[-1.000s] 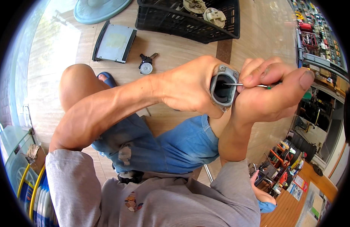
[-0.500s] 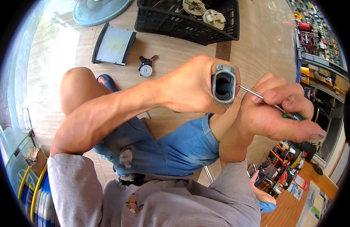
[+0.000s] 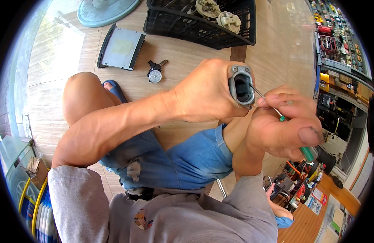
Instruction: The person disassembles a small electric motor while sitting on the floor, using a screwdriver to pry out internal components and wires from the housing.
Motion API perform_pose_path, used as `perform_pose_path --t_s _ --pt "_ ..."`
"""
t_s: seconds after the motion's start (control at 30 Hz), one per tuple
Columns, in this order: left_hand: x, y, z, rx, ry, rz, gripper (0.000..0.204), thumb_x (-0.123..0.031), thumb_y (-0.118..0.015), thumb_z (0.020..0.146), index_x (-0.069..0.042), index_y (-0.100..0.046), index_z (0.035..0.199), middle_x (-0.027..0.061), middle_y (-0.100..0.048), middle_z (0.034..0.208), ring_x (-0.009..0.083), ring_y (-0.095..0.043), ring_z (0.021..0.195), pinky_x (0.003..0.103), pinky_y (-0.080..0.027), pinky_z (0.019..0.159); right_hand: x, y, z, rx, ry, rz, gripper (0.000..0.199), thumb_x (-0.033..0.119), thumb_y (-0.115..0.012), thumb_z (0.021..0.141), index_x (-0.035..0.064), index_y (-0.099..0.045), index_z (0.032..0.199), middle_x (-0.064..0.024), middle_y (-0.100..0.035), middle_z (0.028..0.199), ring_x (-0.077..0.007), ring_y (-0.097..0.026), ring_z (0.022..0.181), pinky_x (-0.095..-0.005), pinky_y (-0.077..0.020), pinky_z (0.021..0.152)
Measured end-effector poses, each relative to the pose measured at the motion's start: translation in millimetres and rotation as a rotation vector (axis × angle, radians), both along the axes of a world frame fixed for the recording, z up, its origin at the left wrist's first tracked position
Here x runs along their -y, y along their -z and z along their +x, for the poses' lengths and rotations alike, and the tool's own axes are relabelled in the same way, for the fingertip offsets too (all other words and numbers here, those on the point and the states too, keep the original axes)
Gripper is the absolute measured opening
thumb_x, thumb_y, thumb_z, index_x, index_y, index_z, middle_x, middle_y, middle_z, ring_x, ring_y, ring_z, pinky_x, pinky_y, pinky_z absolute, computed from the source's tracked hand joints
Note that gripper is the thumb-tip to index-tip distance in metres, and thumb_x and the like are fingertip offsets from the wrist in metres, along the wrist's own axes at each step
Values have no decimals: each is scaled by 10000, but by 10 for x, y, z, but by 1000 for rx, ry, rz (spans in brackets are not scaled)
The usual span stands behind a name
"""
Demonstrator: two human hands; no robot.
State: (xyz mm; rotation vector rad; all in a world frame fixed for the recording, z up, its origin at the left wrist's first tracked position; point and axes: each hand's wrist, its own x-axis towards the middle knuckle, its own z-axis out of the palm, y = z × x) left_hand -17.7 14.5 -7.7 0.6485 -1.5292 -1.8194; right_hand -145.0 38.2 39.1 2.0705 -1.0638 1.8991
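My left hand (image 3: pixel 203 91) is closed around a grey metal motor housing (image 3: pixel 243 86), its open end turned up toward me. Inside the hollow, dark curved walls show. In my right hand (image 3: pixel 282 125), a slim screwdriver (image 3: pixel 308 154) with a green handle is pinched between thumb and fingers. Its thin shaft points up and left, and the tip meets the right rim of the housing; whether it goes inside I cannot tell. On the floor beyond my left forearm lies a small black motor with a round silver gear cover (image 3: pixel 155 75).
A black plastic crate (image 3: pixel 187 33) with pale round parts stands ahead. Left of it are a flat grey metal unit (image 3: pixel 123 47) and a round bluish base (image 3: pixel 108 11). At right, a wooden bench (image 3: pixel 306 214) bears several tools. A cluttered shelf (image 3: pixel 341 40) rises at far right.
My right hand has moved left and down, bringing the screwdriver tip up to the housing's rim. More of the green handle shows. The housing has tilted slightly in my left hand.
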Motion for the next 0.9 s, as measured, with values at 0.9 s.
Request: perform_pose_path --t_s 0.9 --pt "-24 -3 24 74 -147 -14 329 -128 -865 739 -40 -678 996 40 -701 829 70 -627 762 275 -540 683 28 -50 154 106 178 232 628 482 -549 1039 8 -488 630 -129 -516 529 -210 -525 421 -310 -454 408"
